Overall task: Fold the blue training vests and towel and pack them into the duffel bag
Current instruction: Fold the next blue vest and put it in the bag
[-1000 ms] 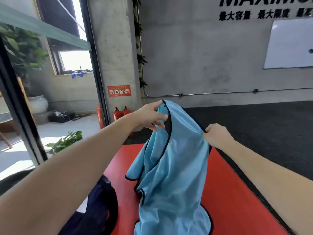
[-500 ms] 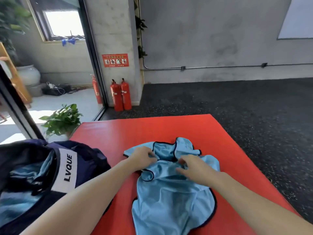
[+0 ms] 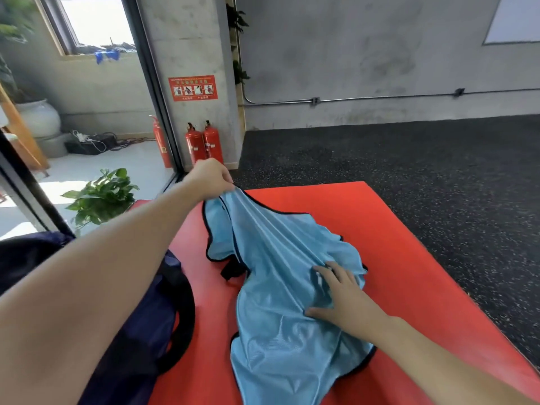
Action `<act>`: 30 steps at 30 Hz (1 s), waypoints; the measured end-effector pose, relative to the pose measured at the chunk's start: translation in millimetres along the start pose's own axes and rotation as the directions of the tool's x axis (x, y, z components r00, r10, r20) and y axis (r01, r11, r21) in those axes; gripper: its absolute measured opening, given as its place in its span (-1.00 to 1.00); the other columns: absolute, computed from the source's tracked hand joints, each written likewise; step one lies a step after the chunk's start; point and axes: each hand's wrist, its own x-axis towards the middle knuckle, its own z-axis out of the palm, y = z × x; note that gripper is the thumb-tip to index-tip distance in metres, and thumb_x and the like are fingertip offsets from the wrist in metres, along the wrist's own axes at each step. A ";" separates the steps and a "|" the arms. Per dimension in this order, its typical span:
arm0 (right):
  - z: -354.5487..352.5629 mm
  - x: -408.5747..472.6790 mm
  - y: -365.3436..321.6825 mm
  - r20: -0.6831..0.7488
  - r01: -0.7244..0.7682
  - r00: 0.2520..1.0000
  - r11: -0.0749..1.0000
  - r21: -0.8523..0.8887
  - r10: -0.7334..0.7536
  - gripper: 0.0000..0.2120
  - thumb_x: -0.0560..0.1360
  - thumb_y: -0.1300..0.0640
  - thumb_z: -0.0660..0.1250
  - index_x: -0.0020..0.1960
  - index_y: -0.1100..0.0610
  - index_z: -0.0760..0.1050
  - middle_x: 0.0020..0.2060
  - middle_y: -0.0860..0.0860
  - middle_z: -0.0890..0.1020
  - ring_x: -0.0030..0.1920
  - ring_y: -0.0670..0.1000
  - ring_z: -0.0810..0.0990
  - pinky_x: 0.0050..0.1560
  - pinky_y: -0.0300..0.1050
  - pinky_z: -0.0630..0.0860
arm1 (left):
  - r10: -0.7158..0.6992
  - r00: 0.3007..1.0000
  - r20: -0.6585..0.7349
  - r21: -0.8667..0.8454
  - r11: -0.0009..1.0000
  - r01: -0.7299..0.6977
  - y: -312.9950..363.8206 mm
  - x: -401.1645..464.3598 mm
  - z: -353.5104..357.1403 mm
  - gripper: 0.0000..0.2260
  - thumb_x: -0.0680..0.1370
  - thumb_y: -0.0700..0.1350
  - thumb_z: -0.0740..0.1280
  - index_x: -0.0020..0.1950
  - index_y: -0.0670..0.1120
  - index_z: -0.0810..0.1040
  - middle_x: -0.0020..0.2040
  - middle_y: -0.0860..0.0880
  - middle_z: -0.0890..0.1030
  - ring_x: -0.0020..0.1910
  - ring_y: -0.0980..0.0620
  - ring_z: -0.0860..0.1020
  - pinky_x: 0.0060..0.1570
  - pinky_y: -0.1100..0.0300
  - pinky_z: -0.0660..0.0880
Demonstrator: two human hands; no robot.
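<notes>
A light blue training vest [image 3: 280, 287] with black trim lies rumpled on the red mat [image 3: 394, 258]. My left hand [image 3: 211, 176] pinches the vest's far top end and holds it lifted above the mat's far left part, so the cloth stretches toward me. My right hand [image 3: 342, 296] presses flat on the middle of the vest with fingers spread. The dark navy duffel bag [image 3: 140, 331] sits at the mat's left edge, partly hidden behind my left forearm. No towel shows.
Dark speckled floor [image 3: 409, 165] surrounds the mat on the right and far side. Two red fire extinguishers [image 3: 203, 143] stand at a concrete pillar beyond the mat. A potted green plant [image 3: 99, 194] stands left, behind a glass partition.
Both hands lay on the vest's top half a second ago. Now my left hand has lifted the top end up and away, and my right hand has slid back to the vest's middle.
</notes>
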 end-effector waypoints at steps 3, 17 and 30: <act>2.3 -3.8 2.0 -0.035 0.048 0.998 0.998 -0.034 -0.049 -0.10 0.42 -0.42 0.35 0.60 -0.09 0.10 0.58 -0.09 0.03 0.58 -0.03 0.00 0.54 -0.09 0.14 | -0.019 0.978 -0.209 -0.004 1.000 0.019 -6.6 16.4 -6.1 -0.81 0.50 -0.27 0.36 -0.04 -0.04 0.71 0.03 -0.07 0.69 -0.03 -0.03 0.60 0.04 0.14 0.53; -21.8 -78.0 2.7 0.071 0.149 0.985 0.987 0.066 -0.154 -0.72 0.37 -0.28 0.50 -0.11 -0.10 0.62 -0.16 -0.24 0.57 -0.02 -0.25 0.50 -0.01 -0.35 0.37 | 0.325 0.940 0.106 -0.288 0.915 -0.284 46.7 -257.2 134.4 -0.87 0.51 0.00 0.46 0.04 0.05 0.71 0.10 0.11 0.66 0.09 0.24 0.52 0.18 0.38 0.34; -0.5 -110.5 -24.6 0.082 0.194 0.980 0.965 -0.177 -0.182 -0.87 0.53 -0.06 0.41 0.00 -0.05 0.67 -0.04 -0.16 0.63 0.05 -0.09 0.53 0.04 -0.13 0.42 | 0.328 0.927 0.183 -0.227 0.931 -0.285 32.1 -333.2 163.3 -0.58 0.40 0.25 0.48 0.12 0.01 0.64 0.08 0.13 0.55 0.16 0.18 0.41 0.16 0.43 0.25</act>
